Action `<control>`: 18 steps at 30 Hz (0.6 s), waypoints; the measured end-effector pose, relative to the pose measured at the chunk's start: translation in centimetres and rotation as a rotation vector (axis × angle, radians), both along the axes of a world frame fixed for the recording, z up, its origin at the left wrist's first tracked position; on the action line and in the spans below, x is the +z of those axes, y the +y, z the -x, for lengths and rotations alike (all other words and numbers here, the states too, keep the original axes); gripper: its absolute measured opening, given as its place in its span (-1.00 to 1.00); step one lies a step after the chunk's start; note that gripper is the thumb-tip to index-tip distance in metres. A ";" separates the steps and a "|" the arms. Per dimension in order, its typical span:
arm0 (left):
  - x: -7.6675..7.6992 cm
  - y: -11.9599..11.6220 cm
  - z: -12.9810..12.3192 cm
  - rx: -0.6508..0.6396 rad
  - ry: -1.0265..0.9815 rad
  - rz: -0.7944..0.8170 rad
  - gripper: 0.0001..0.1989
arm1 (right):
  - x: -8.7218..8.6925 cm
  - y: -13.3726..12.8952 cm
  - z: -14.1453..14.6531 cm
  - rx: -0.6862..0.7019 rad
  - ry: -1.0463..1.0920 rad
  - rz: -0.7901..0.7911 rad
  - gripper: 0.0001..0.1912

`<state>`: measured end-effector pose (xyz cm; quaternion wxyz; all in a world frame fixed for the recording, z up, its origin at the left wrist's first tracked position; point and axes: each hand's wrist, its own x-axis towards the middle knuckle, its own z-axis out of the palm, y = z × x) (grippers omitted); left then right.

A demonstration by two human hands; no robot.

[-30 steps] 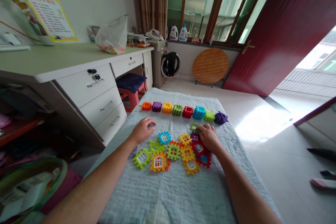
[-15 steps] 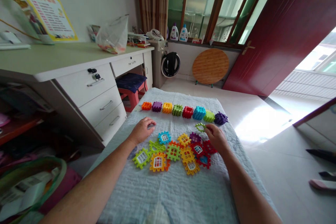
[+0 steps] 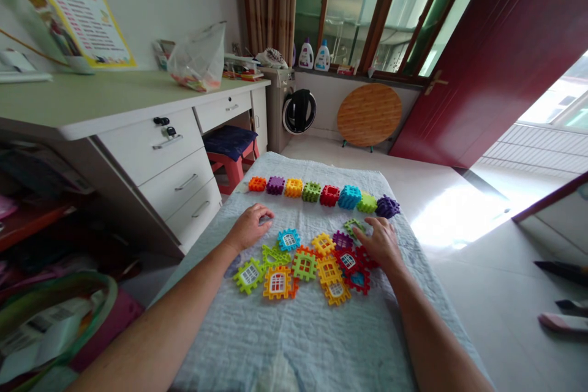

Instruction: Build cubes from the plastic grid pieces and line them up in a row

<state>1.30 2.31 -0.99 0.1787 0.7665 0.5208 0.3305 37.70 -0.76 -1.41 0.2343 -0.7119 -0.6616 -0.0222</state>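
My left hand [image 3: 249,228] rests on the cloth with fingers loosely bent and apart, holding nothing. Beside it lie a blue window piece [image 3: 288,239] and a green triangular piece [image 3: 274,255]. My right hand [image 3: 382,239] is open, its fingers spread low over the cloth. A green frame-like building piece [image 3: 353,227] lies by its fingertips; whether they touch it I cannot tell. Under and beside that hand are red pieces [image 3: 349,261] and a purple piece [image 3: 342,239]. Yellow window pieces [image 3: 328,270] and a green window piece [image 3: 304,265] lie between my hands.
Behind my hands runs a row of coloured block stacks, from orange [image 3: 257,184] to dark purple [image 3: 388,206]. A pale blue cloth [image 3: 275,343] covers the table. A desk [image 3: 138,98] stands left, with a stool [image 3: 232,147] by it. A red door [image 3: 482,55] is at right.
My right hand has let go of the green piece, which now lies on the cloth. Its fingers have spread. My left hand has stayed in place.
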 end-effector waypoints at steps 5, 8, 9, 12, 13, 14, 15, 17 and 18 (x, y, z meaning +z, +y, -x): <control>0.1 0.0 0.1 -0.002 -0.011 0.011 -0.84 | 0.3 0.4 0.9 0.028 -0.067 0.075 -0.47; 0.2 -0.1 0.1 -0.007 -0.010 0.011 -0.84 | 0.4 0.8 0.9 0.046 -0.092 0.074 -0.48; 0.2 -0.1 0.2 -0.009 -0.009 0.010 -0.84 | 0.5 0.9 0.9 0.050 -0.102 0.081 -0.49; 0.2 -0.1 0.3 -0.018 -0.008 0.014 -0.84 | 1.0 1.0 0.8 0.070 -0.161 0.132 -0.58; 0.2 -0.1 0.3 -0.019 -0.010 0.016 -0.84 | 1.4 1.0 0.9 0.080 -0.184 0.146 -0.60; 0.2 -0.1 0.3 -0.022 -0.012 0.019 -0.84 | 1.8 1.1 1.1 0.091 -0.203 0.151 -0.61; 0.1 0.0 0.3 -0.024 -0.014 0.024 -0.84 | 2.3 1.3 1.4 0.105 -0.211 0.146 -0.61; 0.1 0.0 0.4 -0.029 -0.015 0.039 -0.84 | 3.7 1.8 2.6 0.143 -0.193 0.109 -0.58; 0.1 0.0 0.4 -0.031 -0.016 0.048 -0.84 | 4.4 2.3 3.4 0.172 -0.170 0.086 -0.57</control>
